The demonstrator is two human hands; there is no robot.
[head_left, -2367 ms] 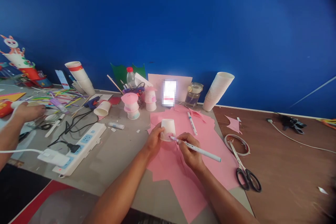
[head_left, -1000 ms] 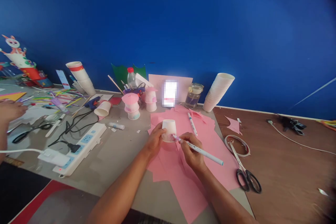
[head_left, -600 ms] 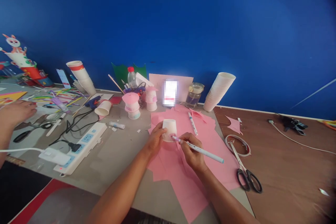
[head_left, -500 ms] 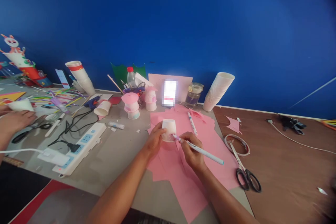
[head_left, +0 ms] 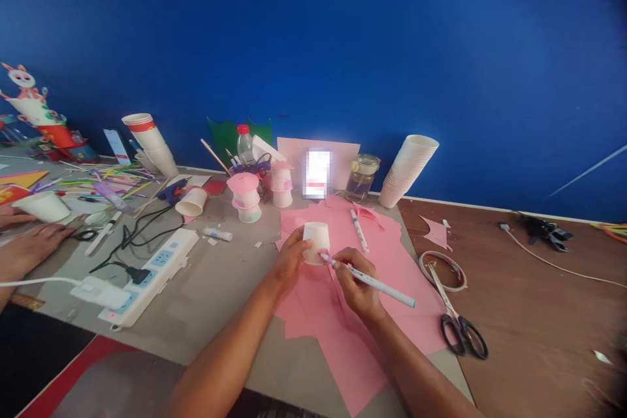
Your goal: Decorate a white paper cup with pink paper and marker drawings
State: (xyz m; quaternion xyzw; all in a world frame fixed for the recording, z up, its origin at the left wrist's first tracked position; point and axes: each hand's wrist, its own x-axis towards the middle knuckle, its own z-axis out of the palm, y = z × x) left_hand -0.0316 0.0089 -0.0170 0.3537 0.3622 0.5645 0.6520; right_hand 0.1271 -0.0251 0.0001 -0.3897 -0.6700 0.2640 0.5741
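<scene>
A white paper cup [head_left: 316, 235] is upside down over the pink paper [head_left: 353, 353], with my left hand [head_left: 290, 260] gripping its left side. In my right hand [head_left: 360, 279] is a white marker pen [head_left: 386, 289], its tip touching the lower part of the cup near some small purple marks. The marker's teal-coloured end points toward the lower right. Another white marker [head_left: 359, 231] lies on the pink sheets just beyond my right hand. Part of the cup's left wall is hidden behind my left fingers.
Scissors [head_left: 455, 320] and a tape roll [head_left: 443, 270] lie to the right. A leaning stack of paper cups [head_left: 409, 170], a glass jar [head_left: 363, 177] and pink-topped cup models [head_left: 243, 196] stand behind. At left are a power strip [head_left: 151, 281] and another person's hand [head_left: 34, 245] near a cup [head_left: 44, 207].
The marker tip has shifted slightly left on the cup, with my right hand. At far left, the other person's hand has moved lower and their cup now shows more fully.
</scene>
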